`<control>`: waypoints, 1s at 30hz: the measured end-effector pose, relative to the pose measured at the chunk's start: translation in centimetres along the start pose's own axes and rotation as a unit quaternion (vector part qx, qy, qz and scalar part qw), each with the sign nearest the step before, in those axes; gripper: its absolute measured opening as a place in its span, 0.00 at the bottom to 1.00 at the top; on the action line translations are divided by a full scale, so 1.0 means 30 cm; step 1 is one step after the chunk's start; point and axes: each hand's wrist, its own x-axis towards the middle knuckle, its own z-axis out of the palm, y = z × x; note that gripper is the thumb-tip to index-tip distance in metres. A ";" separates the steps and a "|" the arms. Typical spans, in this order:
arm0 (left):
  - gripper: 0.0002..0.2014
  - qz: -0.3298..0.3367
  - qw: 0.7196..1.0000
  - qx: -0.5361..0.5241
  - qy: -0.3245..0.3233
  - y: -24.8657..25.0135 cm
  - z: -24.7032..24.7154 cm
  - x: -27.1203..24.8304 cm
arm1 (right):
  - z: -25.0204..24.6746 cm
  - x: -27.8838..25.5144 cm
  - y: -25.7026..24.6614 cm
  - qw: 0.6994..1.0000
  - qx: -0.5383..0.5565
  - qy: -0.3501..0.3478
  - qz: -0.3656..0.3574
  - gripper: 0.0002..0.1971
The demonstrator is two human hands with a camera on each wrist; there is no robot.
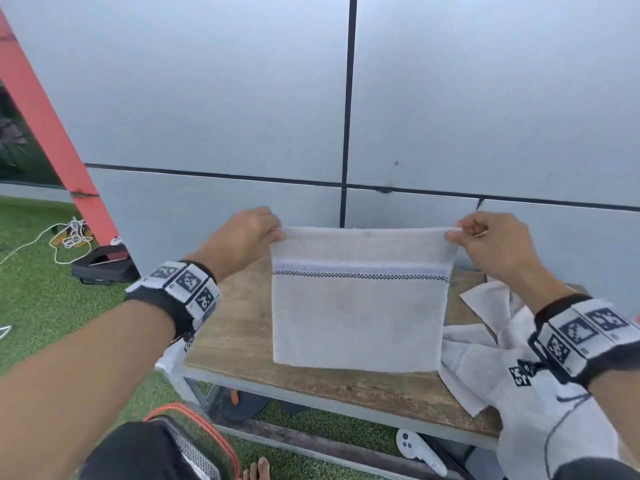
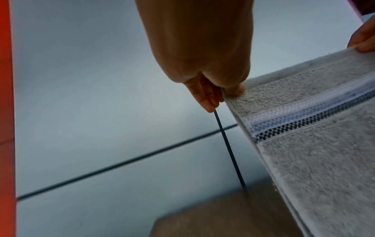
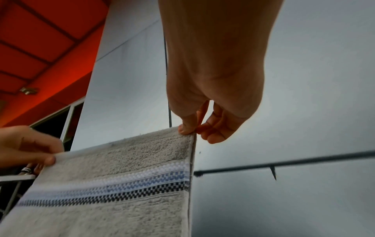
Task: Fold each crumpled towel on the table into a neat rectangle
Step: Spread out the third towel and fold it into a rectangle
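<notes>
Head view: a pale grey terry towel with a woven white, blue and dark checked band (image 1: 360, 306) hangs upright over a brown wooden table with a grey metal frame (image 1: 239, 327), in front of a grey panelled wall with dark seams (image 1: 207, 98). Its top edge runs level from left to right, the band lies parallel just beneath, and its lower edge hangs near the tabletop; whether it touches cannot be told. The left hand (image 1: 242, 237) pinches the top left corner; the right hand (image 1: 491, 244) pinches the top right corner. More crumpled pale towels (image 1: 485, 327) lie heaped on the table's right end, partly behind the right forearm. An orange slanted beam (image 1: 52, 133) stands at left, with white cords (image 1: 69, 237) and a dark flat case (image 1: 104, 265) on green artificial turf (image 1: 34, 306). A white handheld controller (image 1: 415, 448) lies under the table.

Left wrist view: the left hand (image 2: 202, 56) pinches the towel (image 2: 316, 152) corner at the hem, thumb on the near face; the remaining fingers (image 2: 205, 99) curl loosely behind it. The right hand's fingertips (image 2: 363, 43) hold the far corner.

Right wrist view: the right hand (image 3: 213, 72) nips the corner of the towel (image 3: 121, 192) between thumb and forefinger, the other fingers (image 3: 215, 133) loosely curled clear of the cloth. The left hand (image 3: 26, 146) grips the opposite corner.
</notes>
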 end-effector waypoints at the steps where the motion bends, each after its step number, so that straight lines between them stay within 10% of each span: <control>1: 0.11 0.005 1.000 0.018 0.011 -0.002 -0.047 0.056 | -0.023 0.041 -0.036 1.000 -0.011 0.004 -0.015 0.06; 8: 0.11 -0.036 0.990 0.090 0.099 0.022 -0.299 0.271 | -0.142 0.217 -0.242 0.993 -0.013 0.084 -0.082 0.04; 13: 0.07 -0.043 0.988 0.028 0.144 0.013 -0.212 0.126 | -0.100 0.128 -0.184 0.991 0.002 0.058 -0.123 0.04; 22: 0.10 -0.171 0.936 -0.011 -0.308 0.073 0.219 -0.431 | 0.201 -0.340 0.351 0.920 -0.058 -0.383 -0.063 0.13; 30: 0.14 -0.258 0.899 -0.162 -0.314 0.083 0.326 -0.498 | 0.236 -0.417 0.388 0.874 -0.072 -0.481 0.007 0.07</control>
